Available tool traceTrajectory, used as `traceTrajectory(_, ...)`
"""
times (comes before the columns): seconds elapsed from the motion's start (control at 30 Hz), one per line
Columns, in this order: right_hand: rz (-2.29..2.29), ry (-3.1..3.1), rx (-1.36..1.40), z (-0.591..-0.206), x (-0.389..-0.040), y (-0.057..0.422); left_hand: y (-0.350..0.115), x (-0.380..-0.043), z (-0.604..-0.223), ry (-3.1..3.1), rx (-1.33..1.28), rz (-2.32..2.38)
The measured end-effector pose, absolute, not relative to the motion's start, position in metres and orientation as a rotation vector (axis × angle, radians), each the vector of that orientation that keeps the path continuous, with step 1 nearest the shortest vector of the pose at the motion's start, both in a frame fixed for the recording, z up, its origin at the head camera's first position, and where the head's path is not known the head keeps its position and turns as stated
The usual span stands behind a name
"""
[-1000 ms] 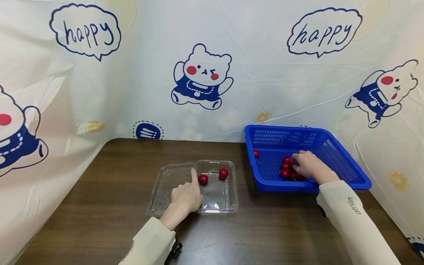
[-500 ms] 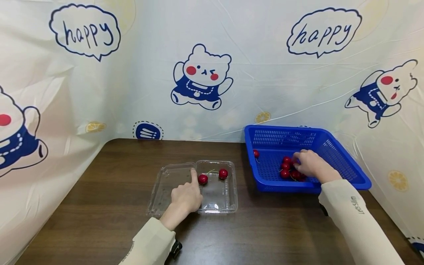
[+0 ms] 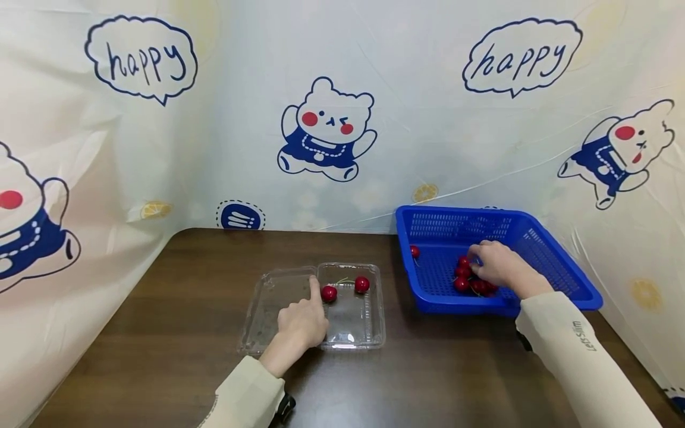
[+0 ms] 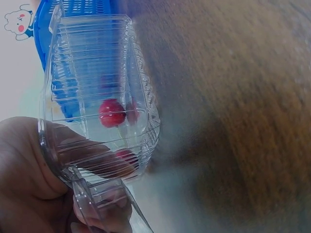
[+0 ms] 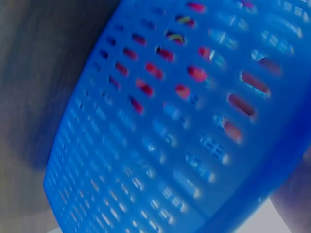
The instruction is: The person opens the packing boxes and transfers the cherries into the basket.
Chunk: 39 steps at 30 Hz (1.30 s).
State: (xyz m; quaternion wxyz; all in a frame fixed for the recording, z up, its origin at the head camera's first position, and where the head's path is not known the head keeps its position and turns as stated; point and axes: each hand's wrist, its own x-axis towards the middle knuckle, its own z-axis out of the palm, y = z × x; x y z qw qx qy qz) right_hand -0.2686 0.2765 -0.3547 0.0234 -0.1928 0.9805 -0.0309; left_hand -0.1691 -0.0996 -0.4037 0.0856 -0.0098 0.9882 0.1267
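My left hand (image 3: 302,318) lies across the hinge of an unfolded clear plastic box (image 3: 348,339), index finger stretched out along it. The left wrist view shows digits on both sides of the hinge, holding it. Two red cherries with green stems lie in the right half: one cherry (image 3: 329,293) near the index finger, another cherry (image 3: 361,285) toward the far right corner. My right hand (image 3: 500,267) reaches into a blue plastic basket (image 3: 449,304), its bent fingers touching a cluster of cherries (image 3: 462,284). Whether a cherry sits between them is hidden.
A lone cherry (image 3: 414,252) rests by the basket's left wall. Both containers stand on a dark brown wooden table (image 3: 176,333). A printed cloth (image 3: 241,137) hangs behind and at both sides. In the right wrist view, the slotted basket wall (image 5: 146,160) blocks most of the sight.
My right hand has shifted slightly up and to the left among the cherries. The left hand and the box keep their places. The head view has tilted a little upward.
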Motion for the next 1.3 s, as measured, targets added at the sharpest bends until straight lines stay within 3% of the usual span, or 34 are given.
traceTrajectory(0.2,-0.059,3.046,-0.615,-0.355,-0.267,0.269,-0.098,-0.167,-0.406,2.957,-0.024,0.377)
traceTrajectory(0.77,-0.102,3.084,-0.720,-0.310,-0.276,0.229,-0.099,-0.170,-0.403,2.956,-0.026,0.387)
traceTrajectory(1.3,-0.110,3.103,-0.940,-0.303,-0.272,0.191,-0.100,-0.171,-0.405,2.970,-0.021,0.374)
